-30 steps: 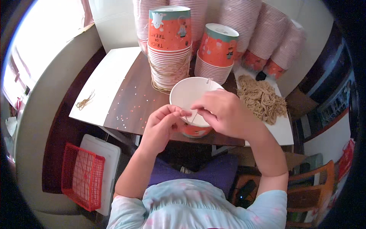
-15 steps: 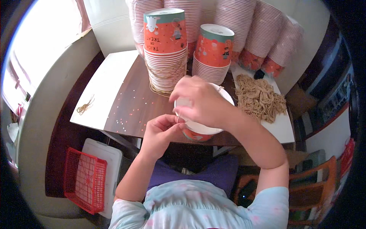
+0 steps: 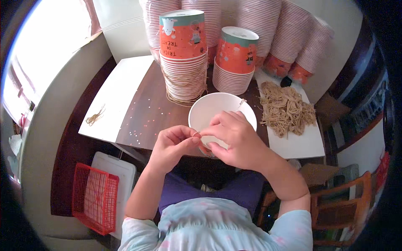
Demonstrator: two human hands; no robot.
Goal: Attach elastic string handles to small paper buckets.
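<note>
A paper bucket (image 3: 205, 109), white inside and orange outside, stands at the table's near edge, mouth up. My left hand (image 3: 175, 144) is at its near left rim, thumb and index finger pinched on a thin cord that barely shows. My right hand (image 3: 236, 140) reaches over the bucket's near side; its index fingertip meets the left fingertips, and its thumb stands apart from the index finger. A short cord end (image 3: 242, 102) shows at the far right rim. The fingers hide the near rim.
Behind stand two upside-down bucket stacks, a taller one (image 3: 183, 39) draped with cords and a shorter one (image 3: 236, 54). A tan cord pile (image 3: 287, 109) lies right, a small cord bundle (image 3: 96, 117) left. Wrapped bucket stacks (image 3: 289, 35) line the wall. A red basket (image 3: 95, 201) sits lower left.
My right hand has come down and toward me from above the bucket, its index fingertip now at the left fingertips. The left hand keeps its pinch at the rim.
</note>
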